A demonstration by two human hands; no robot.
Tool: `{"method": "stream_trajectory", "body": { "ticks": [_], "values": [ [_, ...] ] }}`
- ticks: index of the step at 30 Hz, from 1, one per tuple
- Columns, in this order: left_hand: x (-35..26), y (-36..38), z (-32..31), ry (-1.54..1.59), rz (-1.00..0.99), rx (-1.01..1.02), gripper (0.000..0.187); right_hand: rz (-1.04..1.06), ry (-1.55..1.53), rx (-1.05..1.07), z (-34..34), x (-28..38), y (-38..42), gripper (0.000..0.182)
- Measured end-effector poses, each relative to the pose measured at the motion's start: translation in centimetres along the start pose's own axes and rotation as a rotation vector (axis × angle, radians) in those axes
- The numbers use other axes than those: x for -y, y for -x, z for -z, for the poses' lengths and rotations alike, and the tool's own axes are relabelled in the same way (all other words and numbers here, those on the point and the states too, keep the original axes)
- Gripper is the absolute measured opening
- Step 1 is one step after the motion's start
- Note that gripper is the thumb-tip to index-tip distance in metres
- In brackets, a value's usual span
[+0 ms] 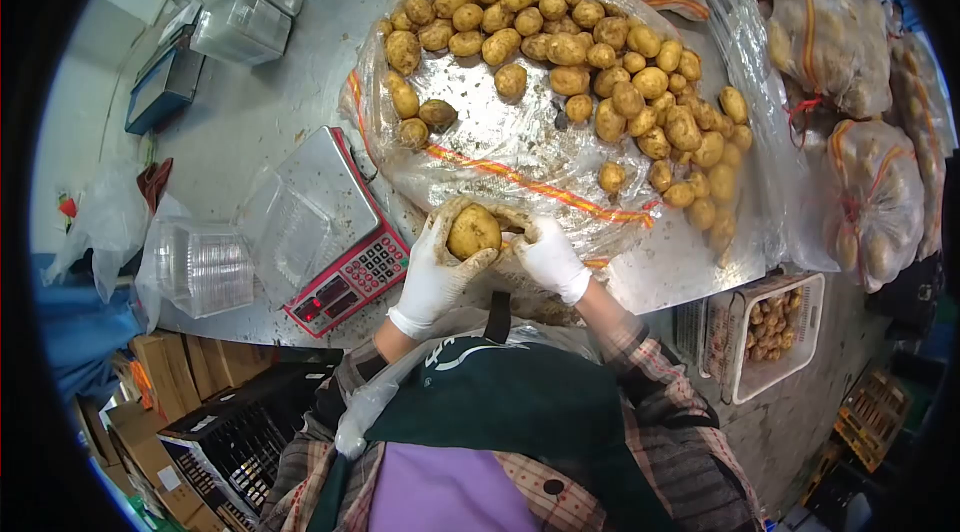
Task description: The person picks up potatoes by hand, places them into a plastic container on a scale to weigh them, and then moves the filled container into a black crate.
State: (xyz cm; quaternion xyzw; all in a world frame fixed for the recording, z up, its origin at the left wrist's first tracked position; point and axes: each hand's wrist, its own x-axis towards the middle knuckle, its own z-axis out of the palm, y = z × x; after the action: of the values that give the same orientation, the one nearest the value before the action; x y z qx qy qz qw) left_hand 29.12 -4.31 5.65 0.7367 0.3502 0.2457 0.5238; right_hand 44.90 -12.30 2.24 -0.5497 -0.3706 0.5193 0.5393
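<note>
A yellow-brown potato (474, 233) sits in my left hand (432, 270), which wears a white glove soiled at the fingers. The left fingers wrap round its far side and the thumb lies along its near side. My right hand (550, 257), in a similar glove, has its dirty fingertips curled against the potato's right side. Just beyond my hands lies an opened clear plastic bag (470, 157) with an orange-yellow stripe. Many loose potatoes (568, 50) are heaped on it, towards the back and right.
Left of my hands stands a red-edged scale (345, 277) with clear trays (290, 232) on it. Stacked clear trays (203, 267) are further left. Filled potato bags (825, 27) line the right. A white crate (812, 337) holding small brown produce stands below the table's right edge.
</note>
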Motion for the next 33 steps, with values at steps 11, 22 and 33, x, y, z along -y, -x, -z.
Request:
{"method": "stream_trajectory", "body": {
  "ticks": [11,22,33],
  "values": [
    [-0.4,-0.1,-0.5,-0.341,-0.235,-0.007,0.065,0.059,0.097,0.057,0.0,1.5,-0.4,0.038],
    [-0.5,-0.2,-0.6,-0.283,-0.163,0.037,0.067,0.026,-0.033,0.005,-0.3,-0.8,0.6,0.046],
    [1.2,-0.3,-0.8,-0.312,-0.217,0.089,0.055,0.152,0.184,0.009,1.1,-1.5,0.9,0.046]
  ]
}}
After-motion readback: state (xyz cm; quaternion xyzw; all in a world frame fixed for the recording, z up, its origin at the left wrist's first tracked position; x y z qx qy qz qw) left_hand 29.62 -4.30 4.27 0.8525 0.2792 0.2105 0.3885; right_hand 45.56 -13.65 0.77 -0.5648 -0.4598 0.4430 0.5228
